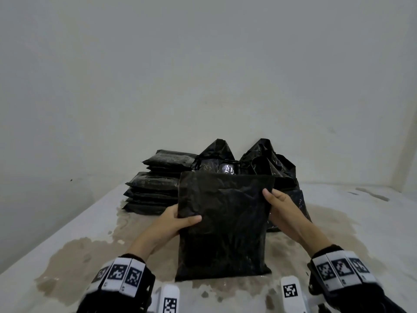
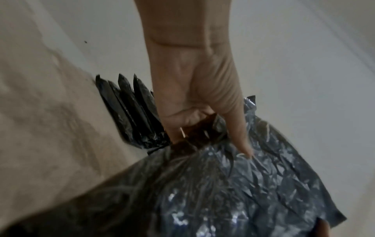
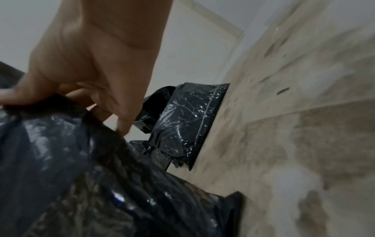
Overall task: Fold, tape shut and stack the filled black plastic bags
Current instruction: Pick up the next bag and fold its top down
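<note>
A filled black plastic bag (image 1: 225,224) stands on its lower edge on the stained table (image 1: 74,251), its flat empty top part rising upward. My left hand (image 1: 178,219) grips its left edge, thumb across the front, fingers behind. My right hand (image 1: 278,205) grips the right edge a little higher, thumb on the front. The left wrist view shows the left hand (image 2: 202,128) pinching crinkled black plastic (image 2: 233,192). In the right wrist view the right hand (image 3: 81,89) curls over the bag's edge (image 3: 91,168).
A stack of flat folded black bags (image 1: 153,188) sits at the back left against the wall. Several unfolded filled bags (image 1: 268,163) stand behind the held one at the back right; one taped bag (image 3: 188,118) lies by the wall.
</note>
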